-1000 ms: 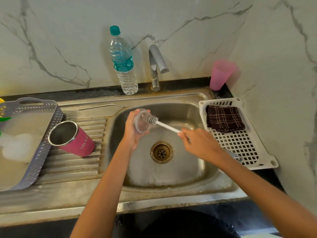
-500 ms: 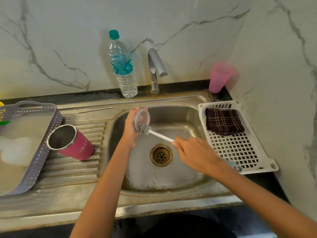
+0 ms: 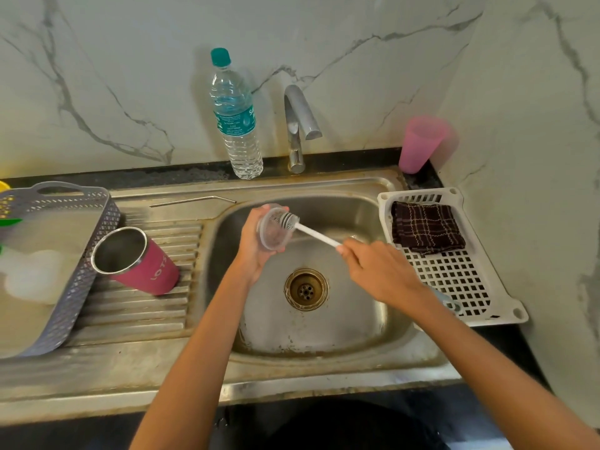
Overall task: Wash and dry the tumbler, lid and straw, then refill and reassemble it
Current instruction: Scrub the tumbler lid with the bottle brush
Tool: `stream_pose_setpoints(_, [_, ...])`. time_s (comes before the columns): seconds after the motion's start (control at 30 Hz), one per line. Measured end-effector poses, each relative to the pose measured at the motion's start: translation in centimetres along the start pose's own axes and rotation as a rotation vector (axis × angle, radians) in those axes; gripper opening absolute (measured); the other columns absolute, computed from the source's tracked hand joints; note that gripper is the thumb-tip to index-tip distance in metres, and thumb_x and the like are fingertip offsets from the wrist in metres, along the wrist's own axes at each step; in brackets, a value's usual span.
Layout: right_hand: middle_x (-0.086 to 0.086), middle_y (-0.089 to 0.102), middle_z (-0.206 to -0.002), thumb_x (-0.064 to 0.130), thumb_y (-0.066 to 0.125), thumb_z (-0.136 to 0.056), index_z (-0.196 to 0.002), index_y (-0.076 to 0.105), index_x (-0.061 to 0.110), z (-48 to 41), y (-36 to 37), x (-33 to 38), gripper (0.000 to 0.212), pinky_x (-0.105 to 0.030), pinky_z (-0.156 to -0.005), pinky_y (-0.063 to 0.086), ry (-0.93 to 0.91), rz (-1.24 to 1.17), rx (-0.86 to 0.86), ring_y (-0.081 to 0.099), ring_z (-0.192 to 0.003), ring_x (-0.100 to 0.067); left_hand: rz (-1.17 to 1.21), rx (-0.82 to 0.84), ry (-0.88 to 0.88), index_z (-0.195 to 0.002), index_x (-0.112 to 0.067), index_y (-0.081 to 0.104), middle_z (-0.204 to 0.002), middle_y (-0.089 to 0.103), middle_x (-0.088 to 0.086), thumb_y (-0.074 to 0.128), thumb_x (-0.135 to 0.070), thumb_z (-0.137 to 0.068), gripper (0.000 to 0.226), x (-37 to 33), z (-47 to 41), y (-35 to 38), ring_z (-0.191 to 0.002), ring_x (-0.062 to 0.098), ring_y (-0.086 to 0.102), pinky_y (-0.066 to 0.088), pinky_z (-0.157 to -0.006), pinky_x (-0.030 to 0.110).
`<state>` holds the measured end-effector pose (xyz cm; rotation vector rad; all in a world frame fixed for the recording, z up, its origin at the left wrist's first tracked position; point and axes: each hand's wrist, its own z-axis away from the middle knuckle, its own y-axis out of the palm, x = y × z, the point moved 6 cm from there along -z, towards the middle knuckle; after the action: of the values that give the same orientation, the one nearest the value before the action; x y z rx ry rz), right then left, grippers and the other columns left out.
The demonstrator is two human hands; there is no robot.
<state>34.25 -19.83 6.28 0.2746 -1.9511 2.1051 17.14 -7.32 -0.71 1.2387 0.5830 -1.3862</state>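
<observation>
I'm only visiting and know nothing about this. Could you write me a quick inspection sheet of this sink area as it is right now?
Surface: steel sink with a ribbed drainboard; no water seen at the tap.
Job's things: tumbler lies on its side on the drainboard; straw lies behind it; lid is held over the basin, with the brush head against it.
Clutter: water bottle, pink cup, checked cloth in a white rack, grey basket.
Grips: left hand holds the lid; right hand holds the brush handle.
Cables: nothing seen.
Surroundings: marble-look walls.
</observation>
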Motion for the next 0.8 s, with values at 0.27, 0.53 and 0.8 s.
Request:
stream_pose_setpoints(0.27, [0.008, 0.046, -0.060, 0.037, 0.021, -0.105, -0.094, 0.046, 0.021, 1.4, 0.9, 1.4, 0.031, -0.018, -0.044, 0.029, -0.072, 0.030, 0.015, 0.043, -0.046, -0.006, 0.131, -0.003, 0.006, -0.109, -0.005, 0.067, -0.089, 0.064, 0.014, 0.051, -0.051, -0.085, 0.055, 0.3, -0.4, 0.4, -0.080, 0.023, 0.057, 0.044, -0.065, 0.032])
stream_pose_setpoints(0.53, [0.009, 0.045, -0.058, 0.038, 0.022, -0.105, -0.093, 0.051, 0.021, 2.2, 1.6, 0.6, 0.035, -0.018, -0.045, 0.032, -0.047, 0.018, 0.064, 0.042, -0.045, -0.005, 0.172, -0.044, 0.037, -0.112, -0.004, 0.068, -0.091, 0.064, 0.013, 0.054, -0.048, -0.083, 0.055, 0.6, -0.1, 0.7, -0.085, 0.023, 0.059, 0.051, -0.070, 0.033])
stream_pose_setpoints(0.8, [0.007, 0.047, -0.058, 0.038, 0.026, -0.105, -0.088, 0.049, 0.024, 0.6, 1.0, -0.5, 0.032, -0.022, -0.047, 0.034, 0.011, -0.011, 0.043, 0.046, -0.047, -0.009, 0.100, 0.031, 0.088, -0.111, -0.008, 0.068, -0.096, 0.063, 0.011, 0.052, -0.047, -0.087, 0.049, -0.1, 0.2, 0.0, -0.090, 0.023, 0.056, 0.047, -0.071, 0.035])
